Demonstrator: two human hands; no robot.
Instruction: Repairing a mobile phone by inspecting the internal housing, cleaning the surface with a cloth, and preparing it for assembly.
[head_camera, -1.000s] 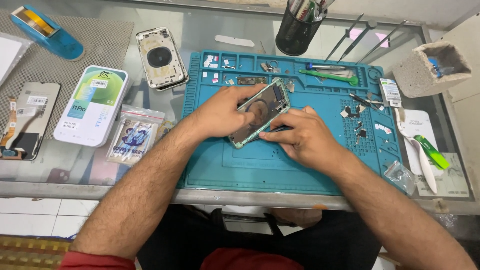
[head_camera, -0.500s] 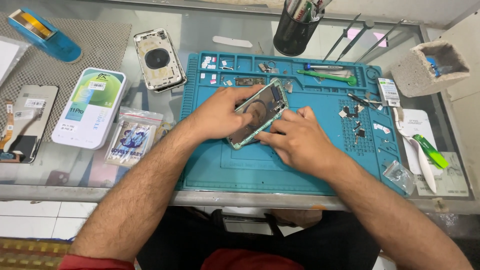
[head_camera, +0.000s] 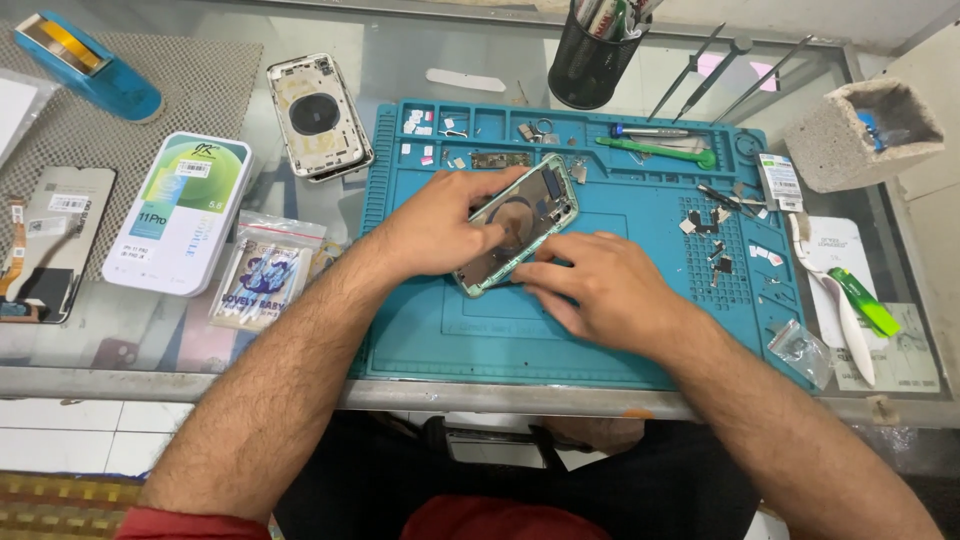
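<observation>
On one blue mat (head_camera: 600, 340), two hands, left hand (head_camera: 440, 225) and right hand (head_camera: 600, 290), hold one phone frame (head_camera: 520, 235).

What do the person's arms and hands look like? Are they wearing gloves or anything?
No gloves. The left hand and right hand are both bare, with no rings, watch or bracelets showing. The forearms are bare and hairy. A bit of red sleeve peeks in at the bottom edge on the left arm.

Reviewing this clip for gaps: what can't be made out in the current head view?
- Lower edge of the opened phone housing: covered by the right hand and left hand.
- Loose parts on the blue mat: too small to identify.
- Pen cup: tool tops cut off by the top edge.
</observation>
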